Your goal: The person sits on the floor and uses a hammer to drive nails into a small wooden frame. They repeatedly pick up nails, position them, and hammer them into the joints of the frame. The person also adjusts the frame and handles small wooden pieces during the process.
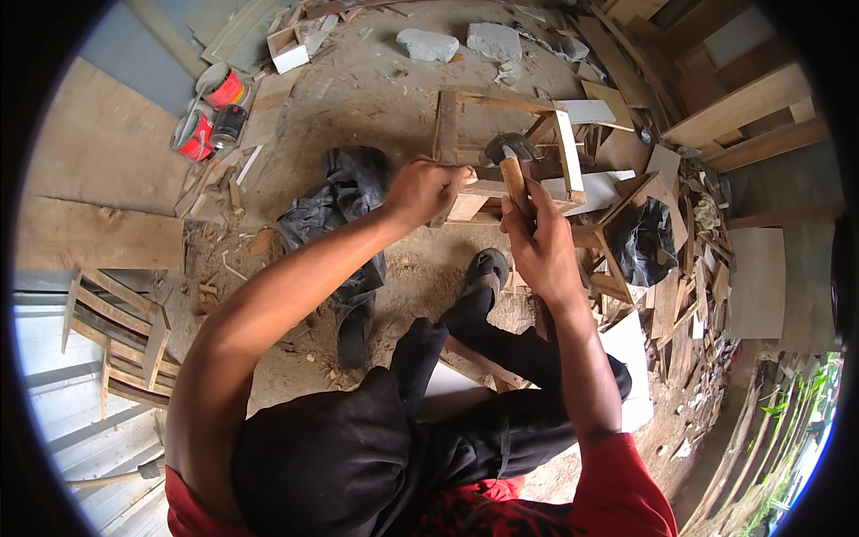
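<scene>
A small open wooden frame (pixel 565 148), built of narrow brown bars with one paler bar at its right, stands in front of me. My left hand (pixel 422 191) is closed around its near left corner; the palm hides that joint, and I cannot make out whether the fingertips also pinch something small. In my right hand (pixel 546 240) is a hammer (pixel 516 179), gripped by its wooden handle. Its dark rounded head lies over the frame's opening, beyond the near rail. Whether the head touches the wood cannot be told.
Black plastic sheeting (pixel 335 210) lies left of my feet. Red paint cans (pixel 193 134) and a dark can (pixel 230 125) stand at far left. Wood offcuts (pixel 667 304) and a black bag (pixel 646 242) crowd the right. Two grey blocks (pixel 493 41) lie at the back.
</scene>
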The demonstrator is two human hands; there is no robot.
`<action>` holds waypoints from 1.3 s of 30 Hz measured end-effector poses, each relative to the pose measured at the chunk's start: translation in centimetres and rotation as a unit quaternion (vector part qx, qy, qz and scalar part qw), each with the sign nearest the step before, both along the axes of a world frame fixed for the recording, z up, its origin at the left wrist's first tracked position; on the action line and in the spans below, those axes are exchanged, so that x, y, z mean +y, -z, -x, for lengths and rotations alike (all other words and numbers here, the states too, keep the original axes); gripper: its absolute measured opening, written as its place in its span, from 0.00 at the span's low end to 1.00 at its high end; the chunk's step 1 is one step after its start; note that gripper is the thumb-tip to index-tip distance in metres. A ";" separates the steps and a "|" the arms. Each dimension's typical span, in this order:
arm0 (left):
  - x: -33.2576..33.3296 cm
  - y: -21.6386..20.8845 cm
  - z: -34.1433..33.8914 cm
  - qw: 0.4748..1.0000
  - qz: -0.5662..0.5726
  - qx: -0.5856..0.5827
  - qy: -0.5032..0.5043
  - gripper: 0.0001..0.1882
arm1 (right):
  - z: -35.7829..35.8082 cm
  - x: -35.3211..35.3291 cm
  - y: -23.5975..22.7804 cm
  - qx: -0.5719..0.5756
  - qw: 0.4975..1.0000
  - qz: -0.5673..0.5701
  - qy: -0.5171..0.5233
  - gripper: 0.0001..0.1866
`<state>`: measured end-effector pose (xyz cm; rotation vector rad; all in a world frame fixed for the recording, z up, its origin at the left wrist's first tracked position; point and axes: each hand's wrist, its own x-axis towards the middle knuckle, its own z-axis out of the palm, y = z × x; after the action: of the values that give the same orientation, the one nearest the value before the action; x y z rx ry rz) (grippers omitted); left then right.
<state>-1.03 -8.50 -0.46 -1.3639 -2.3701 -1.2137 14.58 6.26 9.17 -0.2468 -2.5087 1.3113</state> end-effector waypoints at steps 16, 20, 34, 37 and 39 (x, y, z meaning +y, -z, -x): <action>0.3 0.6 -0.6 0.999 -0.032 -0.002 -0.030 0.07 | 0.1 0.4 0.2 -0.059 0.997 -0.021 -0.050 0.18; -0.1 0.4 -0.6 0.999 0.001 -0.011 -0.034 0.07 | 0.1 -0.4 -1.0 -0.017 0.999 -0.026 -0.026 0.18; -0.2 0.1 -0.4 1.000 0.010 -0.004 -0.022 0.10 | 0.9 -1.3 -1.5 0.016 1.000 0.001 -0.016 0.16; 0.2 0.4 -0.1 1.000 -0.008 0.002 -0.013 0.10 | 1.3 0.0 1.1 0.009 0.991 -0.124 -0.054 0.16; -0.2 0.5 -0.8 1.000 -0.010 -0.024 -0.015 0.10 | 1.1 -1.2 0.7 0.044 0.995 -0.089 -0.018 0.16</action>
<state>-0.23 -8.72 -0.97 -1.3041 -2.3950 -1.2716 13.45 5.07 8.50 -0.1010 -2.5452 1.0785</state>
